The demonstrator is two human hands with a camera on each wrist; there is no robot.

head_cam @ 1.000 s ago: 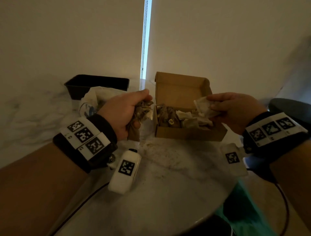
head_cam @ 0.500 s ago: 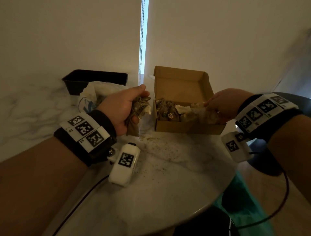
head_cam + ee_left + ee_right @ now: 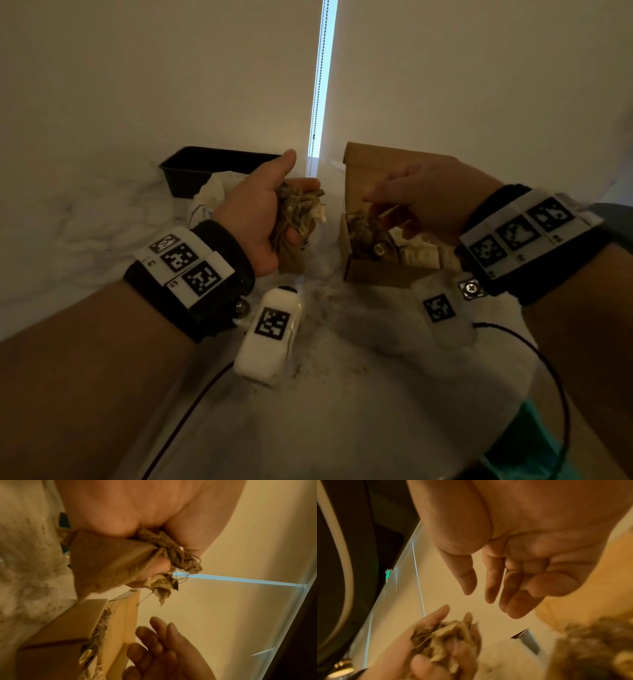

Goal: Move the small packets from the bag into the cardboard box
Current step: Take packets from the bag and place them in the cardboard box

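Left hand (image 3: 260,212) curled round a bunch of small packets (image 3: 301,212), thumb up, beside the cardboard box (image 3: 373,274). Right hand (image 3: 428,198) over the box (already part filled), fingers loose, holding nothing. Bag (image 3: 212,192) behind on the table (image 3: 342,394).

On the round white marble table (image 3: 342,394) the open brown cardboard box (image 3: 373,274) stands to the right, with small crumpled paper packets (image 3: 416,255) lying in it. The right hand (image 3: 431,198) hangs over the box. Left of the box, apart from it, the left hand (image 3: 260,212) holds a bunch of packets (image 3: 301,209) above the table. Behind that hand lies the crumpled white plastic bag (image 3: 210,192), and behind the bag the black rectangular plastic tray (image 3: 205,168) stands against the wall.
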